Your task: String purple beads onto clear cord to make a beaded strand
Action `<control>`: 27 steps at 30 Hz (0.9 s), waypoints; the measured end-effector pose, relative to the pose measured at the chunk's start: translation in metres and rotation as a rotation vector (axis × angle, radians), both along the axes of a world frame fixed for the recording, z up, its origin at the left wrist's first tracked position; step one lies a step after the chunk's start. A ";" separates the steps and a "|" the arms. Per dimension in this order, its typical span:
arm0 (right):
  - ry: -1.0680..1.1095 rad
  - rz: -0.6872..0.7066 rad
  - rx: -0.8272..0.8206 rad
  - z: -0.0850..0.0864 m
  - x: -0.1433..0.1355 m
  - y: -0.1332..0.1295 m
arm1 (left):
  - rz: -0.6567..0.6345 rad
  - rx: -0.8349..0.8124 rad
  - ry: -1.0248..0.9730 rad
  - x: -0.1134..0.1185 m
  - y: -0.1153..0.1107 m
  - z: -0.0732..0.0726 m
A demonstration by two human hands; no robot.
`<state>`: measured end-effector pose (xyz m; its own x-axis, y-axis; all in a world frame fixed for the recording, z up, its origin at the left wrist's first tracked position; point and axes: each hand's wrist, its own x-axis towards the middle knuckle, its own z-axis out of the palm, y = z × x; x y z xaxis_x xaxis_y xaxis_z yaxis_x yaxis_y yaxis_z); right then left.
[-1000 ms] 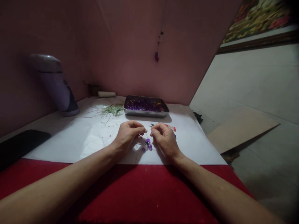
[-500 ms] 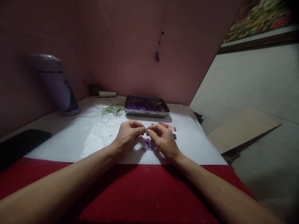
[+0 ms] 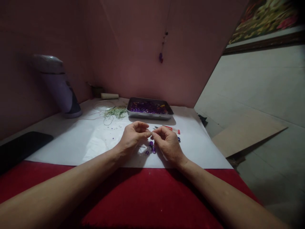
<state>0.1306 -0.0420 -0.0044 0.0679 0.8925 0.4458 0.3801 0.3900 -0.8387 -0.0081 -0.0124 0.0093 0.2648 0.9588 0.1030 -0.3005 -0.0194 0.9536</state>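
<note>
Left hand: I hold my left hand [image 3: 131,136] narrow, thumb and forefinger pinched on a fine thread, on the near side of the metal tray [image 3: 149,116].
Right hand: my right hand [image 3: 168,143] is pinched just as narrow on the thread [image 3: 151,139], fingertips meeting the left's; the exact grip is too small to make out.
Beads in work: a cluster of purple beads [image 3: 151,144], with some clear ones, lies below my fingertips, nearer me than the tray.
Handling: I judge the thread light, limp and apt to slip, so best held close to its end; the beads look hard, smooth and ready to roll, better steadied by the thread than squeezed.
Red-handled tool: this [image 3: 175,130] lies beyond my right hand, on the near side of the tray's right end, a blue round piece [image 3: 179,139] close by.
Loose beads: a few tiny ones [image 3: 113,138] dot the white sheet [image 3: 202,152], nearer me and left of the tray.
Green strands: a tangle [image 3: 115,112] sits just left of the tray.
Purple bottle: it [image 3: 57,89] stands well left of the tray.
Hanging string: beads [image 3: 161,58] dangle above the tray.
</note>
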 end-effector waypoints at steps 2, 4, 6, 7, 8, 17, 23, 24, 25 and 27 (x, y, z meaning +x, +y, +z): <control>-0.002 0.011 -0.001 0.000 0.000 0.000 | 0.002 -0.001 -0.006 0.000 -0.001 0.001; -0.002 0.020 -0.001 0.000 -0.001 0.000 | 0.019 -0.006 -0.002 0.001 -0.001 0.002; 0.001 0.024 -0.001 0.000 -0.001 0.000 | 0.031 -0.012 0.004 0.001 -0.002 0.003; 0.002 0.023 -0.002 0.000 -0.001 0.000 | 0.036 -0.013 0.007 0.001 -0.002 0.004; 0.004 0.020 -0.003 0.000 -0.001 0.000 | 0.041 -0.014 0.012 0.001 -0.002 0.004; 0.009 0.009 -0.025 0.003 -0.001 -0.002 | 0.067 -0.016 0.053 0.003 -0.004 0.007; 0.041 0.024 -0.041 0.002 -0.001 -0.001 | 0.023 -0.012 0.048 0.002 -0.002 0.006; 0.050 0.031 -0.046 0.002 -0.001 -0.001 | 0.017 -0.011 0.048 0.002 -0.002 0.005; 0.060 0.038 -0.050 0.001 -0.001 0.000 | 0.011 -0.010 0.048 0.001 -0.002 0.005; 0.075 0.044 -0.053 0.000 -0.001 0.000 | -0.007 0.000 0.033 0.001 -0.002 0.003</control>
